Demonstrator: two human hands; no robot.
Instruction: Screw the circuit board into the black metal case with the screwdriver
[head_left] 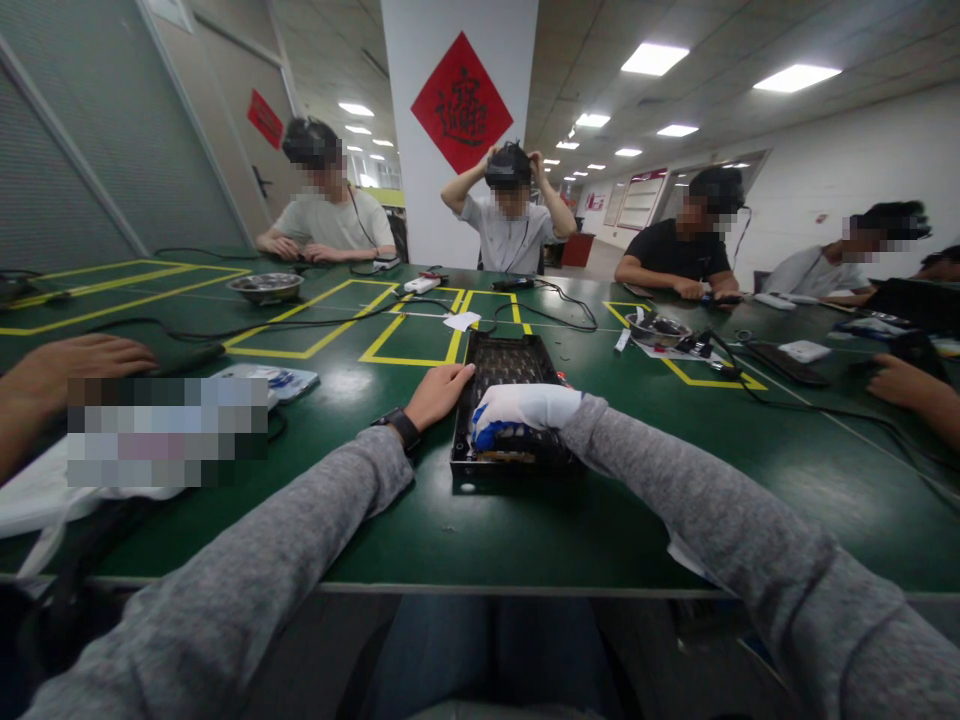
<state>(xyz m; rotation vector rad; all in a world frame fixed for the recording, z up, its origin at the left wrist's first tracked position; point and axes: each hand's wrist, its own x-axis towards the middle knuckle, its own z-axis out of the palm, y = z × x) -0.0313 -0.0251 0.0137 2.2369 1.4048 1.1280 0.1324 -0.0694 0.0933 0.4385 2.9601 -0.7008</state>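
Observation:
A shallow black rectangular case (511, 468) lies on the green table in front of me, with a dark perforated surface inside its raised walls. My left hand (436, 396), bare and with a dark band at the wrist, grips the case's left wall, fingers close together. My right hand (517, 412) wears a white glove with blue-coated fingers. It reaches over the near half of the case, its fingers curled down into the interior; what they hold, if anything, is hidden. A brownish strip (506, 456) shows below the glove near the front wall.
Metal bowls (266, 288) stand across the green table (360, 410), among cables, yellow tape outlines and a white power strip (421, 285). A plastic-wrapped package (292, 382) lies left, near another person's hand (82, 365). Several people with headsets sit around; a hand (911, 385) appears right.

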